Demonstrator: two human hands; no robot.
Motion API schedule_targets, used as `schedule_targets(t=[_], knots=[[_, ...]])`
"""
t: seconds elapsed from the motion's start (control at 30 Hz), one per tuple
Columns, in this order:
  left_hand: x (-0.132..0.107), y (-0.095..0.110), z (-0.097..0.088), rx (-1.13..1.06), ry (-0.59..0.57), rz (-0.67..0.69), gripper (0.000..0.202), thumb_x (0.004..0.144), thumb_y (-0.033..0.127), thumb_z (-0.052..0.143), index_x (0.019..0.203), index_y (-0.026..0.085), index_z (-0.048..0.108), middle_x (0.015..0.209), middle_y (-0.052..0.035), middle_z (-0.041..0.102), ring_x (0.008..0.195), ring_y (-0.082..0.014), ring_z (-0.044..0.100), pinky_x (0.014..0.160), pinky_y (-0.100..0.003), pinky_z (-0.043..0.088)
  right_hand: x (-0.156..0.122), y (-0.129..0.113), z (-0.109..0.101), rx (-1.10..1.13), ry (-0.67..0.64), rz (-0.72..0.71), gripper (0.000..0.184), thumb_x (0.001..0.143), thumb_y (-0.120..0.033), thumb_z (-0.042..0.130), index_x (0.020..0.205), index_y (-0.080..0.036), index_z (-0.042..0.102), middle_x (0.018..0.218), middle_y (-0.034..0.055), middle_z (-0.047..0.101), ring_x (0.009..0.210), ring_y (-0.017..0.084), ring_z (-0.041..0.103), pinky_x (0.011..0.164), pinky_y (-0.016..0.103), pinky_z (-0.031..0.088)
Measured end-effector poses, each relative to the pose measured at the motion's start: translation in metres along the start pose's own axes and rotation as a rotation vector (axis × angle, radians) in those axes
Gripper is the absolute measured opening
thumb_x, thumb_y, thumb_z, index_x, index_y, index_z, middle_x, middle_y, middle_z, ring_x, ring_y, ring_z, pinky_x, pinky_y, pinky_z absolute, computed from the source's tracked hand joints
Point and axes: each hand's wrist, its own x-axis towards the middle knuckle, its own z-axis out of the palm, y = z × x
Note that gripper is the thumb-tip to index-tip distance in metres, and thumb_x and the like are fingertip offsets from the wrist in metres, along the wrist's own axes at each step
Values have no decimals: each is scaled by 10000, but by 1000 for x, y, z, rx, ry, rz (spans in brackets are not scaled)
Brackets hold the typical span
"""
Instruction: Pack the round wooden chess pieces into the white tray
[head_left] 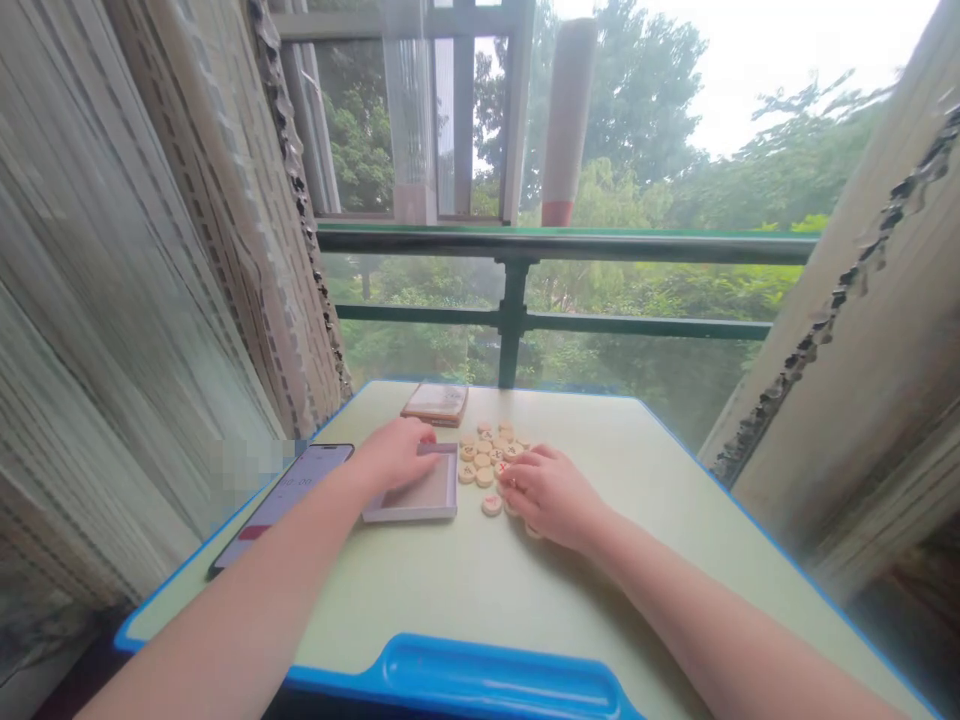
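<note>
Presently the left hand lays its fingers flat together on the shallow box, at its far rim; the right hand curls fingers over wooden discs just beside the box, whether pinching one I cannot tell.

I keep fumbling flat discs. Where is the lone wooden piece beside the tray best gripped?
Likely pinch the lone piece by its round edge, from above: it lies flat, apart from the pile. The tray on its left and right hand beside it crowd the sides.
</note>
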Motion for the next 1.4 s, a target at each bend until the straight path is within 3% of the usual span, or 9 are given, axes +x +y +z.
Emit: schedule_targets(t=[0.27, 0.5, 0.63, 0.83, 1.03, 1.23, 1.4], knots=[[0, 14, 5, -167, -165, 111, 253, 736, 398, 507, 739, 182, 638, 737, -27, 627, 672, -158, 539, 595, -253, 386, 3, 0, 4, 103, 0, 158, 99, 769, -240, 547, 748, -217, 641, 771, 27, 662, 828, 202, 490, 786, 350, 363], [2, 12, 6, -375, -255, 32, 299, 685, 435, 564, 762, 162, 659, 742, -23, 652, 690, -155, 563, 609, -247, 416, 4, 6, 10, 208, 51, 202, 170, 782, -154, 510, 851, -207, 656, 815, 42, 667, 874, 201, 493, 761, 325, 405], [2, 10, 9, -425, -242, 7, 311, 668, 447, 584, 755, 161, 670, 748, -29, 662, 694, -160, 570, 614, -253, 423, 2, 7, 2, 86, 35, 126, 194, 790, -194, 495, 854, -212, 677, 891, 51, 666, 848, 205, 497, 787, 348, 383], [2, 8, 12, -424, -168, 40, 303, 671, 442, 582, 723, 166, 693, 761, -41, 666, 721, -172, 570, 628, -260, 423, 1, 8, -8, -75, -52, 223, 212, 786, -244, 491, 819, -203, 697, 789, 75, 641, 758, 195, 492, 700, 314, 367], [1, 11, 9, -275, -99, 93, 340, 726, 443, 510, 624, 161, 671, 669, -38, 629, 659, -150, 533, 615, -253, 389, 5, 11, -5, 1, -18, 288, 90, 733, -207, 567, 783, -209, 642, 825, 41, 635, 803, 191, 497, 712, 298, 374], [-1, 16, 7, -261, -107, 135, 350, 740, 426, 483, 583, 159, 647, 641, -30, 608, 631, -136, 503, 606, -250, 376, 5, 10, -1, 78, 15, 242, 166, 687, -76, 538, 693, -213, 631, 801, 28, 645, 803, 190, 497, 704, 293, 402], [0, 14, 11, -310, -112, 56, 281, 705, 365, 493, 623, 157, 662, 653, -23, 631, 649, -145, 533, 609, -247, 402, 4, 8, -13, 88, -32, 258, 205, 677, -95, 487, 676, -207, 659, 801, 39, 651, 817, 192, 518, 711, 289, 409]])
